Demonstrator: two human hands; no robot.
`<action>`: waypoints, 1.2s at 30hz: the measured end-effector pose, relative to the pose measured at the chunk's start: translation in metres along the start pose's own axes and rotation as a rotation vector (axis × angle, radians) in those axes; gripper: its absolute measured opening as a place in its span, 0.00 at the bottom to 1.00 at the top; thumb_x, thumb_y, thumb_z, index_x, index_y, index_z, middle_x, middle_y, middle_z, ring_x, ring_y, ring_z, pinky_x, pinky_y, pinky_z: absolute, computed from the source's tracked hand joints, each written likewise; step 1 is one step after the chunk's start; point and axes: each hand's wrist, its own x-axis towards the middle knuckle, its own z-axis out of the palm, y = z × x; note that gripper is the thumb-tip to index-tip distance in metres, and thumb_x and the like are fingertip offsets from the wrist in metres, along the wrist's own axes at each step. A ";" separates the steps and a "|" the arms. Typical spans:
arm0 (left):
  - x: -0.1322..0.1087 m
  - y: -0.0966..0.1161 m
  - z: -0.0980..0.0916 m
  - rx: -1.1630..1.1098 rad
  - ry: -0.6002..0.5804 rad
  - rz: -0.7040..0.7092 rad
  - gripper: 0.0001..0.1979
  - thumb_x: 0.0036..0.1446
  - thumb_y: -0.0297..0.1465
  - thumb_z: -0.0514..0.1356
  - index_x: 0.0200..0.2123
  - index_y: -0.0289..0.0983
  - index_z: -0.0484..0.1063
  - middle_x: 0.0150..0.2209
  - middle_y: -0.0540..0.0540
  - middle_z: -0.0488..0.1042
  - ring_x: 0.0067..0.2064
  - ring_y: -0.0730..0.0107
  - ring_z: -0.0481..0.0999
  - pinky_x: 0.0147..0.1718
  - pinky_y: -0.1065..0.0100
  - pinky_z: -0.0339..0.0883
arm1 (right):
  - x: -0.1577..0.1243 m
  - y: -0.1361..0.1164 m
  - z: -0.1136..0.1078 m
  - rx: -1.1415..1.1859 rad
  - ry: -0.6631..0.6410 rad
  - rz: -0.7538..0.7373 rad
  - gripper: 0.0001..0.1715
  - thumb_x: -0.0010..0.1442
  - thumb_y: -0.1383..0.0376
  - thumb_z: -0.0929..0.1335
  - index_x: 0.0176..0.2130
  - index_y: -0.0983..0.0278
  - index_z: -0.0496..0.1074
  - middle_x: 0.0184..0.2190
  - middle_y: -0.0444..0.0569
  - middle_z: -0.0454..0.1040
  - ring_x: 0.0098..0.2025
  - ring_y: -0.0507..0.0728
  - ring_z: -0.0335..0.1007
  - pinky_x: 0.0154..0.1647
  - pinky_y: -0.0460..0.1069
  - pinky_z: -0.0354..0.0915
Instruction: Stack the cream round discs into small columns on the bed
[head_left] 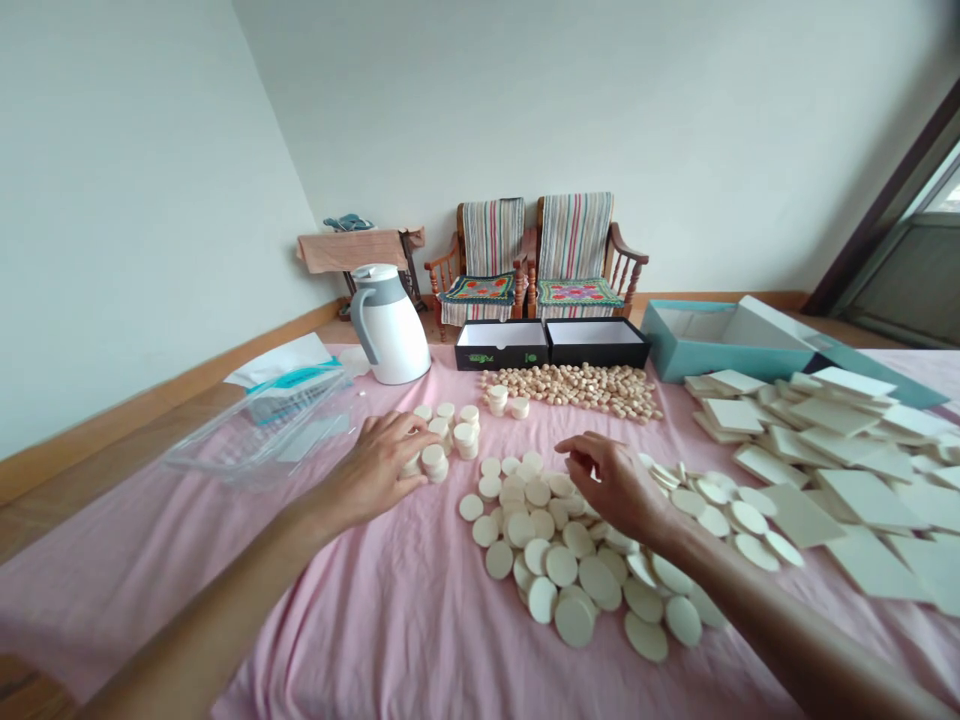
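Observation:
My left hand curves its thumb and fingers around a short stack of pale round wooden discs, partly hidden by the fingers. Several more small disc stacks stand close together just to its right. Over the back of a loose pile of flat wooden discs hovers my right hand. Its index finger reaches out to the left while the others are loosely bent, and nothing shows between them. Two further stacks stand farther back, in front of small wooden pieces.
Small wooden pieces lie before two black boxes. Square wooden tiles heap up at right, near a teal box. A white jug and clear plastic tray are at left on the pink cloth.

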 end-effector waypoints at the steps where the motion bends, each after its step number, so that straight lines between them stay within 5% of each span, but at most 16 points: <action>1: 0.004 -0.002 -0.002 0.014 -0.059 0.023 0.21 0.49 0.27 0.62 0.48 0.45 0.67 0.47 0.47 0.66 0.50 0.59 0.64 0.48 0.60 0.54 | -0.002 0.001 0.000 0.008 0.007 0.008 0.15 0.55 0.70 0.60 0.38 0.66 0.73 0.27 0.46 0.70 0.26 0.50 0.63 0.30 0.46 0.60; 9: 0.027 0.002 0.006 0.118 -0.251 0.163 0.19 0.47 0.24 0.61 0.44 0.44 0.67 0.43 0.47 0.63 0.47 0.60 0.61 0.44 0.61 0.50 | -0.008 0.008 -0.005 0.030 0.025 0.038 0.16 0.55 0.69 0.60 0.39 0.65 0.73 0.28 0.47 0.72 0.26 0.51 0.64 0.31 0.46 0.61; 36: 0.036 0.000 0.017 0.153 -0.314 0.134 0.08 0.48 0.25 0.57 0.35 0.38 0.69 0.38 0.46 0.66 0.43 0.61 0.63 0.43 0.60 0.50 | -0.011 0.015 -0.001 0.000 -0.020 0.028 0.16 0.54 0.69 0.60 0.39 0.64 0.74 0.28 0.46 0.72 0.26 0.50 0.65 0.31 0.45 0.60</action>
